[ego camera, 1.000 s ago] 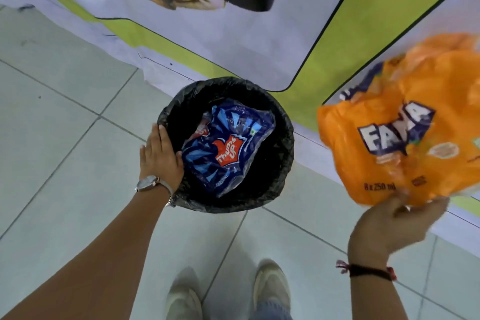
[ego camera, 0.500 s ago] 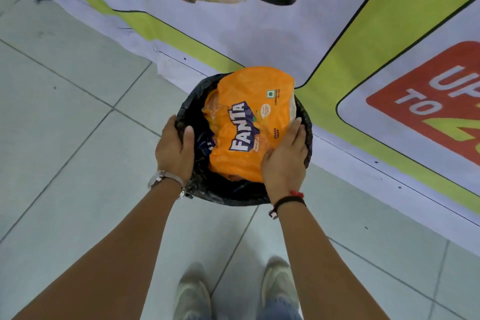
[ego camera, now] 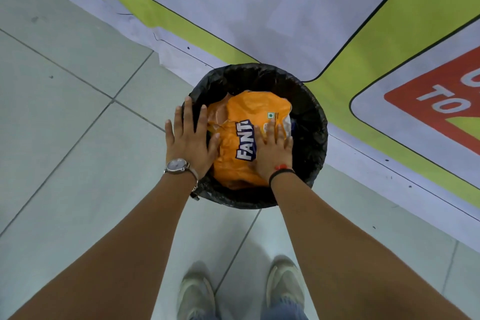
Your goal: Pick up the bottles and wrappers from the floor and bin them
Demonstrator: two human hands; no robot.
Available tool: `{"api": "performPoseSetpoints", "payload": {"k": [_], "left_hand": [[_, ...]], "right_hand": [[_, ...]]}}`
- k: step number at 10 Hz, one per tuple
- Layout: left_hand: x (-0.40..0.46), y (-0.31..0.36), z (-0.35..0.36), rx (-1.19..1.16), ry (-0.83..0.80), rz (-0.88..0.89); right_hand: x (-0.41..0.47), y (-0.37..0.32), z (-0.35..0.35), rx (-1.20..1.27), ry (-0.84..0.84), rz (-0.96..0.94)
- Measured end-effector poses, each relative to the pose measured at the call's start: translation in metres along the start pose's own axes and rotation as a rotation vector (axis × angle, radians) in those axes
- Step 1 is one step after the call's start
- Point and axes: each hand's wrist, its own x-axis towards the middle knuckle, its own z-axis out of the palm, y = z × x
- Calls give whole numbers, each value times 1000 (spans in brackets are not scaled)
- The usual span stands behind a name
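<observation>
**Squashing the Fanta wrapper down into the bin**

So this looks like the stuffing step. The orange Fanta wrapper sits inside the black-lined bin, bulging up near the rim. The right hand lies flat on top of it, fingers spread, pressing rather than pinching. The left hand rests on the bin's left rim, fingers open and splayed, gripping nothing, probably steadying it.

Next move, I'd guess: one more push so the wrapper stays down, then lift both hands off and look for more litter on the floor. None shows here.

Compared with half a second back, the wrapper sits lower and more crumpled, the right palm has moved onto its top, and the left hand has flattened out.
</observation>
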Motion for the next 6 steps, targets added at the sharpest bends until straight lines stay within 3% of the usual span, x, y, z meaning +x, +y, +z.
{"api": "performPoseSetpoints", "payload": {"k": [1, 2, 5, 6], "left_hand": [[0, -3, 2, -34, 15, 24], [-2, -2, -2, -59, 12, 25], [-38, 15, -67, 24, 62, 177], [-56, 32, -115, 40, 167, 218]], "right_hand": [[10, 3, 0, 3, -96, -20], [2, 5, -3, 4, -41, -33], [-81, 10, -49, 42, 193, 3], [-117, -3, -77, 62, 399, 11]]}}
